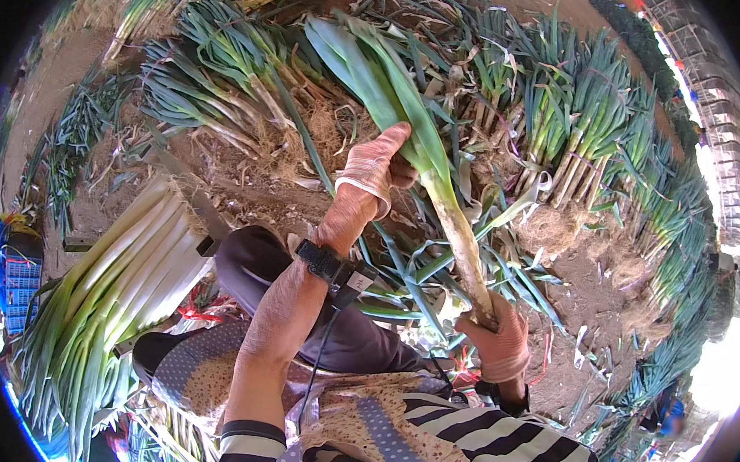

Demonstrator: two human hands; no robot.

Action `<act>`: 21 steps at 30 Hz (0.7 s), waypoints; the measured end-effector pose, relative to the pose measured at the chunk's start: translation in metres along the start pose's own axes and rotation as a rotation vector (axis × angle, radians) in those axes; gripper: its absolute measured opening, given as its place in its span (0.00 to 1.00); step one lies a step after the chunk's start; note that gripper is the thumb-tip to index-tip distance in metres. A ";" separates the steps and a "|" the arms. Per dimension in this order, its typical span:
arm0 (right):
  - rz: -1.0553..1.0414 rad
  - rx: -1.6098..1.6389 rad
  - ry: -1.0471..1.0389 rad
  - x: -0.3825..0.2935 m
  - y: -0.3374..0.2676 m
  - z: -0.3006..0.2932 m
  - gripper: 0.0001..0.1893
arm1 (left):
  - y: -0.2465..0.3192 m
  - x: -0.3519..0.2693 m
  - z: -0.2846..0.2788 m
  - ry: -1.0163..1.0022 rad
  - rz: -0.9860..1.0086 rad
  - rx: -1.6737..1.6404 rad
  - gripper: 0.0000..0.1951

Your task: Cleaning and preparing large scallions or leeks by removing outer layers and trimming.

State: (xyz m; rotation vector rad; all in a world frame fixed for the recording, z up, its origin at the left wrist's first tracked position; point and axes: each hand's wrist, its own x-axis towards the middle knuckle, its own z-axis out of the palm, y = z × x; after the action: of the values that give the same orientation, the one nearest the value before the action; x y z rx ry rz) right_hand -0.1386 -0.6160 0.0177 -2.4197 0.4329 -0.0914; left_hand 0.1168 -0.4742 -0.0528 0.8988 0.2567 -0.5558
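A large leek-like scallion (452,219) with broad green leaves and a soil-stained stalk slants before me. My left hand (380,159), in a worn fabric glove, grips it at the base of the leaves, thumb on top. Lower right, my gloved right hand (496,344) closes around the root end, hiding the roots. Beside my knee at the left lies a stack of pale, clean scallions (143,250), their leaves hanging toward me. It rests on a support with metal bars (206,245).
Tied scallion bundles (578,148) with roots stand in a curve at the right. More untrimmed scallions (226,92) lie ahead on the soil. Loose leaves (411,277) litter the ground near my legs. Blue plastic crates (22,282) stand far left. Red twine (199,313) lies by the stack.
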 end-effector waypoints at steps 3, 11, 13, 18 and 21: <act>-0.241 -0.124 0.199 0.010 0.024 0.046 0.34 | 0.022 -0.008 -0.004 -0.037 0.140 -0.116 0.15; 0.200 0.685 -0.110 0.102 -0.038 0.128 0.21 | 0.081 -0.030 -0.021 0.008 0.511 -0.189 0.10; 0.272 0.805 -0.267 0.112 -0.052 0.137 0.16 | 0.087 -0.030 -0.027 -0.060 0.700 -0.090 0.16; 0.271 0.935 -0.400 0.112 -0.074 0.145 0.13 | 0.100 -0.028 -0.042 0.004 0.822 0.190 0.21; 0.262 0.972 -0.437 0.110 -0.074 0.150 0.13 | 0.103 -0.030 -0.048 0.097 0.810 0.275 0.21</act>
State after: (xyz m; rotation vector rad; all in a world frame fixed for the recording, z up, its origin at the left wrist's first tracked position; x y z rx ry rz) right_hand 0.0128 -0.5077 -0.0570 -1.3605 0.3747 0.2786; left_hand 0.1498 -0.3748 0.0005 1.1995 -0.1101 0.2118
